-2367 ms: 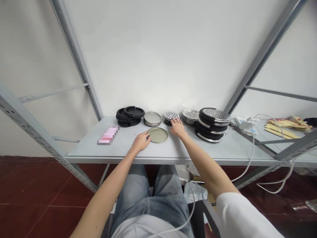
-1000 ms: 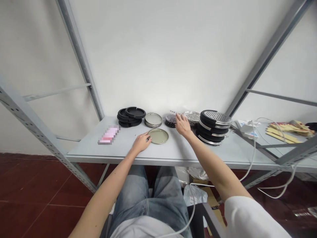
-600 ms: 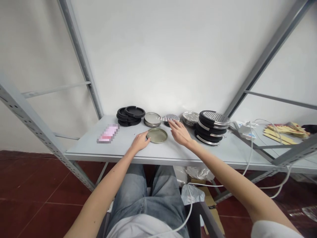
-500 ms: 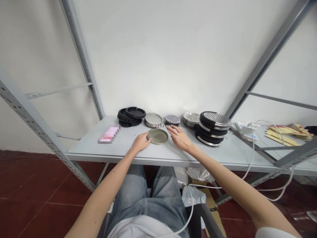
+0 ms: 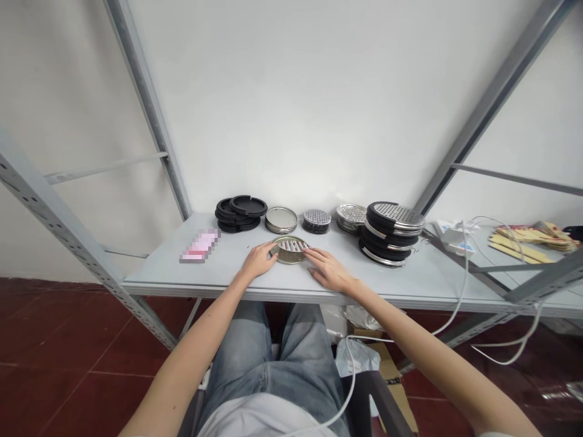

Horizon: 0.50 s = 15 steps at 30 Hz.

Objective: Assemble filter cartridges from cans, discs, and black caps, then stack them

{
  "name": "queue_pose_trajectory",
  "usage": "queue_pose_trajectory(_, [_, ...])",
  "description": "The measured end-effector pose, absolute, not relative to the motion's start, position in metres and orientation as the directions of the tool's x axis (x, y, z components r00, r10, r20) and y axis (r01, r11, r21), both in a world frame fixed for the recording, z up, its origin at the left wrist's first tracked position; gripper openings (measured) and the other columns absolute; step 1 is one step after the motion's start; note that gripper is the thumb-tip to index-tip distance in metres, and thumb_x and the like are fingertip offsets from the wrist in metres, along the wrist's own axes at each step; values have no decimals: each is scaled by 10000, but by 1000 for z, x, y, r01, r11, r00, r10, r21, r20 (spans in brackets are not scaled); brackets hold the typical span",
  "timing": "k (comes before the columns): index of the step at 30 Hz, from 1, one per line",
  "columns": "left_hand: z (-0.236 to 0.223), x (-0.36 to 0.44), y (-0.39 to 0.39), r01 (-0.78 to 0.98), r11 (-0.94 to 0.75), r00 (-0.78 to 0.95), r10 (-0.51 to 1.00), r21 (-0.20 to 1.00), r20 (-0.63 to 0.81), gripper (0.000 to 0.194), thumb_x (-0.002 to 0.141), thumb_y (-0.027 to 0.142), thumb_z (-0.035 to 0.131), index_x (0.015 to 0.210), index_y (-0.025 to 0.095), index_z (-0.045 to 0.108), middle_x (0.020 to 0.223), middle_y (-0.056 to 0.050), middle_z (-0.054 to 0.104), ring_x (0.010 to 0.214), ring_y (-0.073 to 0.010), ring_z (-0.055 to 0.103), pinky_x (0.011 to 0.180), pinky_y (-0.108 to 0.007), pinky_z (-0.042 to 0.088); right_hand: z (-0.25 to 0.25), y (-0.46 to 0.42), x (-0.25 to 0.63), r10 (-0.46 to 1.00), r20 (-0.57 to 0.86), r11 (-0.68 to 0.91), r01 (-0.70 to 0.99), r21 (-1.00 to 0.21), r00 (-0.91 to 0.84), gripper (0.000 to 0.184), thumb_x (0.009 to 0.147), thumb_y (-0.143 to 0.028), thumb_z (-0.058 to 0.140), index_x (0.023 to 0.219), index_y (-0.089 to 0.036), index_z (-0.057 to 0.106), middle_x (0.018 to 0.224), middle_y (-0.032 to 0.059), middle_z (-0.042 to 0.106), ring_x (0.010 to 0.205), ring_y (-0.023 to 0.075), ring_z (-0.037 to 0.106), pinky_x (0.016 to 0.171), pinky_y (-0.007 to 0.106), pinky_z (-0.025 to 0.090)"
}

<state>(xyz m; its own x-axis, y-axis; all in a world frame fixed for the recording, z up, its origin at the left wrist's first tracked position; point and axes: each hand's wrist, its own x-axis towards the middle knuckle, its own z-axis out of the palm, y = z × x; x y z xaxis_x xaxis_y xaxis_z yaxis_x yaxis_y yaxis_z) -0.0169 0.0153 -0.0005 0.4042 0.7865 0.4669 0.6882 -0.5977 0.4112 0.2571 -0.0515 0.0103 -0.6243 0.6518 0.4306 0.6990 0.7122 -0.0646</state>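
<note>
While left fingers (image 5: 269, 247) touch tray (image 5: 291, 259) | slotted disc (image 5: 291, 245) meets right fingers (image 5: 313, 252)

Open counter (image 5: 423, 276) left of left hand (image 5: 259, 260), up to blurred pink item (image 5: 200, 246); more right of right hand (image 5: 328, 270), before tall stack (image 5: 392, 233). Dish (image 5: 290, 258) blocks between hands. Slim gaps flank perforated discs (image 5: 317, 221); wall (image 5: 291, 121) behind.

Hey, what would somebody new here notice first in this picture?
Probably the tall stack of black rings and shiny perforated metal discs, standing toward the right of the light grey tabletop. Next, front and centre, a slotted silver metal disc at the fingertips of the right hand, over a shallow round metal tray whose left rim the left hand touches.
</note>
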Motion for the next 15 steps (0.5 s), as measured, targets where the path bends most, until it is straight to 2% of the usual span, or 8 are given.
queue_pose_trajectory(8, [2, -16, 13, 701, -587, 399, 793, 405, 460, 411, 883, 295, 552, 1277, 196, 615, 1301, -79, 623, 1197, -225, 583, 1066, -333, 421, 3, -48, 256, 653, 432, 723, 681, -114, -622, 555, 898, -215, 461, 1446, -147, 399, 1462, 135, 458, 1357, 272, 409, 1099, 506, 390])
queue_pose_trajectory(11, [3, -16, 13, 720, -568, 399, 809, 399, 432, 362, 894, 317, 542, 1218, 213, 663, 1320, -79, 610, 1193, -234, 586, 1067, -347, 420, 3, -49, 256, 667, 438, 710, 693, -127, -603, 532, 913, -256, 468, 1427, -128, 426, 1456, 149, 462, 1367, 276, 399, 1106, 498, 387])
queue_pose_trajectory(15, [3, -17, 13, 736, -572, 426, 807, 361, 410, 325, 917, 325, 509, 1172, 247, 695, 1336, -65, 596, 1197, -242, 577, 1055, -369, 428, 4, -49, 256, 695, 446, 677, 723, -140, -564, 556, 923, -314, 479, 1442, -128, 405, 1502, 164, 389, 1400, 288, 351, 1125, 506, 362])
